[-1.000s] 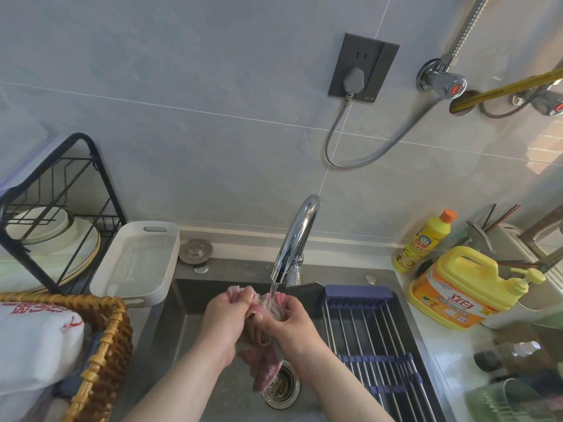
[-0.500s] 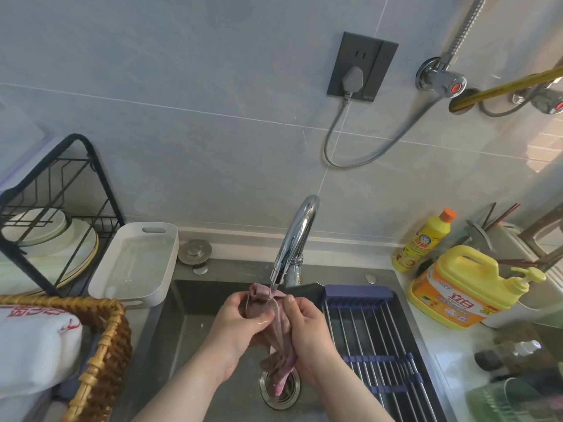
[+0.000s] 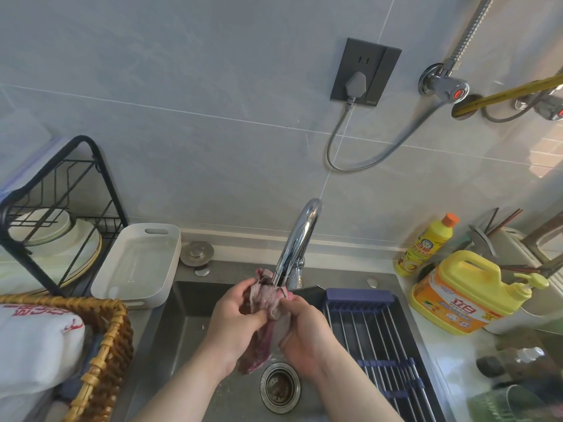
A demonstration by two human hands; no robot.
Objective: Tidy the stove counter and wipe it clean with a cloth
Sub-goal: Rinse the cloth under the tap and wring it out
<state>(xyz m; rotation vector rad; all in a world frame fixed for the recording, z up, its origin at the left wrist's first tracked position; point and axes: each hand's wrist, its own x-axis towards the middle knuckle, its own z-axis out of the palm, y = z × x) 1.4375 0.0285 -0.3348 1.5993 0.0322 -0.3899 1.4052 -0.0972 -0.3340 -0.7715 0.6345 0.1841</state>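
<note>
Both hands are working the cloth (image 3: 266,295) right under the spout of the tap (image 3: 300,239), over the back half of the sink (image 3: 189,315) and just behind the drain (image 3: 279,386). The left hand (image 3: 234,318) is pinching the bunched upper fold between thumb and fingers. The right hand (image 3: 304,327) is curling round the cloth from the other side, so each is grasping fabric, and a dark pink tail is hanging between the wrists towards the drain. This is looking like the rinse before the wiping. The spout mouth is sitting against the top of the bunch, so I cannot tell whether water is running. To do the step well, the person should probably be opening the folds so water is reaching the inner layers, not only the outer crease. The two halves should be rubbing against each other, and the tail should be fed up under the spout in turn. The wringing is best done low over the drain, with the wrists staying inside the sink's edges. That way drips are not landing on the ribbed rack (image 3: 365,330) across the sink's right side or the white tray (image 3: 137,263) by its back left corner. A damp cloth, not a dripping one, is likely wiping the counter cleanest.
</note>
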